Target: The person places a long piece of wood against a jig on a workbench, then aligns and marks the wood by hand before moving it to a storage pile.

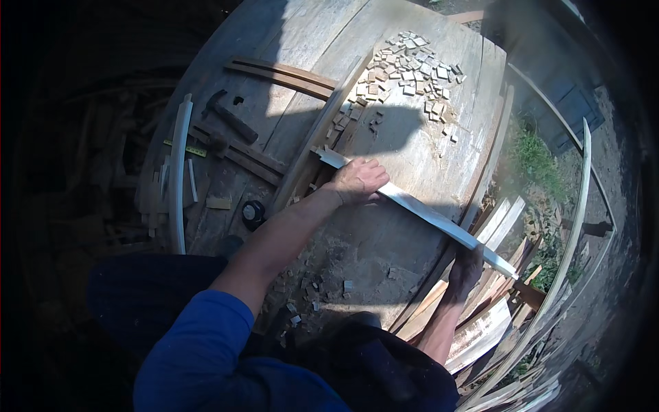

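Observation:
My left hand [358,180] has its fingers wrapped over a long pale wooden strip [425,213] near its upper-left end, which lies by a raised wooden batten [348,79] on the worn wooden bench [302,27]. Lower right, in shadow, my right hand [465,268] grips the same strip toward its other end, beyond the bench's edge. Many small square offcuts [412,69] are heaped above my hands, with more scattered near my legs. A hammer [237,120] lies to the upper left of my left hand.
Brown slotted boards [278,75], a black round tape-measure-like object [253,214], a yellow ruler [185,150] and an upright-lying moulding [180,175] sit on the bench's left. Loose planks [480,329] pile beyond the right edge, beside long curved strips [580,185] and grass.

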